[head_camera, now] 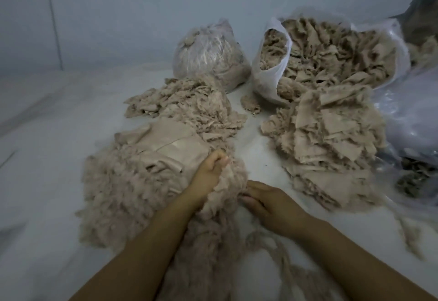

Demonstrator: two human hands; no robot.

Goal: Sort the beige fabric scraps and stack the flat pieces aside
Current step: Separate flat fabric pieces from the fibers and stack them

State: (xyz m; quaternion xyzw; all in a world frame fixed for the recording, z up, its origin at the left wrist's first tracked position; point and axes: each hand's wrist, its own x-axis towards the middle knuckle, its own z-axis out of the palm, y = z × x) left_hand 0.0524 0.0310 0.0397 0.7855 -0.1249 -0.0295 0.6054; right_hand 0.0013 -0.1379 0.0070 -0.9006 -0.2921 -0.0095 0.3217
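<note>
Scraps fill the near-left beige fabric pile (pixel 132 182). My left hand (pixel 211 170) grips a frayed clump (pixel 222 189) of it, fingers curled; my right hand (pixel 267 203) pinches its near edge. Flat pieces (pixel 331 139) sit stacked far right.

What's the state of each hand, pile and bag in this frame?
left hand: fingers curled, gripping scraps at the near pile
right hand: fingers pinching the same bunch
near pile: loose, fluffy, unsorted
flat stack: layered flat pieces, on the right
left bag: closed, full
open bag: mouth open, full of scraps
</note>
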